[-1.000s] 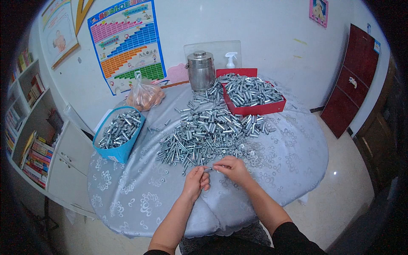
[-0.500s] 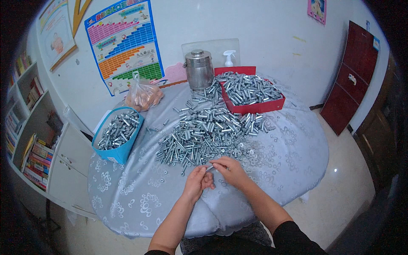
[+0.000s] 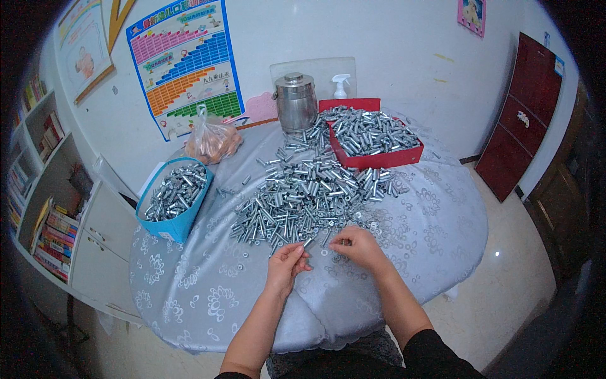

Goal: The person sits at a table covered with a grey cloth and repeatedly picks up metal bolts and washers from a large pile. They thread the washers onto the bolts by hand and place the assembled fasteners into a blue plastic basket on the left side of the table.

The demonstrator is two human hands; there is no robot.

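Observation:
A big heap of silver metal bolts (image 3: 303, 189) covers the middle of a round table with a pale patterned cloth (image 3: 208, 297). My left hand (image 3: 285, 264) pinches one silver bolt (image 3: 307, 242) at the near edge of the heap. Just to its right, my right hand (image 3: 356, 246) rests on the cloth with its fingertips closed over small loose washers (image 3: 338, 242) beside the heap. What it grips is too small to make out.
A red tray (image 3: 379, 158) full of bolts stands at the back right. A blue bin (image 3: 177, 218) with bolts sits at the left edge. Behind are a steel canister (image 3: 296, 104), a spray bottle (image 3: 340, 85), a plastic bag (image 3: 211, 142), and bookshelves (image 3: 38, 189) at left.
My hands were joined over one piece; now they have parted slightly, the left holding the bolt, the right reaching into the loose washers.

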